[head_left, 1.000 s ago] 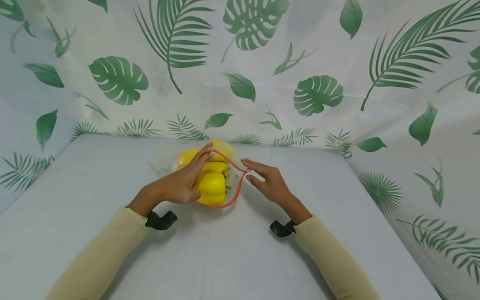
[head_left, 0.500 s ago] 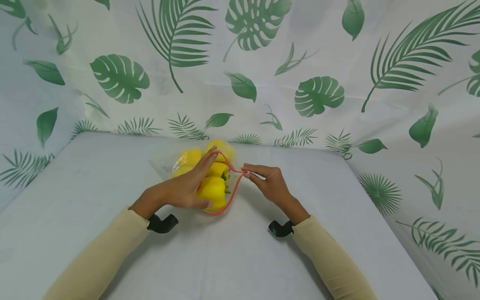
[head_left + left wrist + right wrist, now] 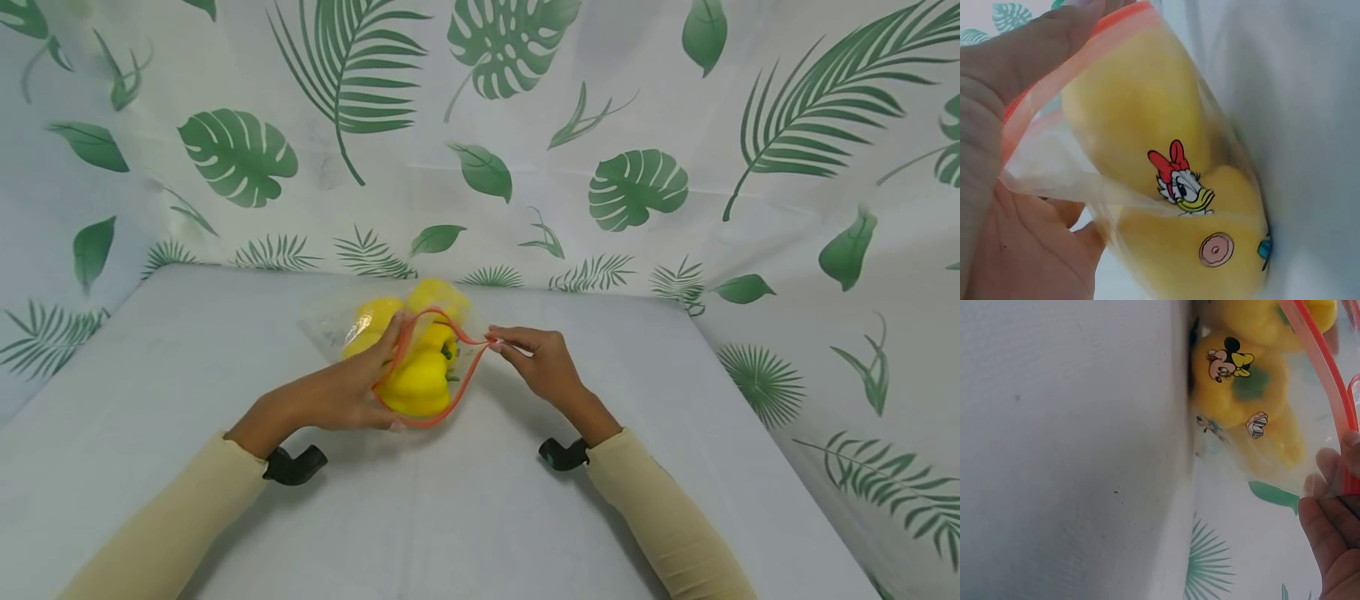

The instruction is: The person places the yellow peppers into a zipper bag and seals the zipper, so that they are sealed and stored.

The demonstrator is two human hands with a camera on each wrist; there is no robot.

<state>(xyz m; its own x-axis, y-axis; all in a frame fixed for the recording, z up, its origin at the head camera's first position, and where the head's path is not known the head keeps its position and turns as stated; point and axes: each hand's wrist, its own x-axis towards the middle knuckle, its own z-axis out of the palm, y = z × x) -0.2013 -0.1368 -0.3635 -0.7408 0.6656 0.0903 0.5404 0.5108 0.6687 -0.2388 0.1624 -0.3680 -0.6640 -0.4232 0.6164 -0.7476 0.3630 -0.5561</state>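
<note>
Several yellow bell peppers (image 3: 417, 383) lie inside a clear zip bag (image 3: 1310, 369) with a red zip edge (image 3: 468, 382) and printed cartoon figures. The bag lies on its side with its mouth spread wide. My left hand (image 3: 352, 387) wraps the left side of the mouth, fingers above and thumb below. In the left wrist view, its thumb (image 3: 1041, 47) lies along the red edge, with the palm behind the plastic. At the opposite corner, my right hand (image 3: 543, 358) pinches the red edge between thumb and fingertips.
A white-covered table (image 3: 465, 517) carries the bag near its back edge. Behind and to the sides hangs a white cloth (image 3: 540, 183) printed with green leaves. Each wrist wears a black camera mount (image 3: 296, 465).
My left hand first slid slightly down and right, then moved back left to outside the red edge, which now shows at its left. My right thumb and fingers have closed on the corner.
</note>
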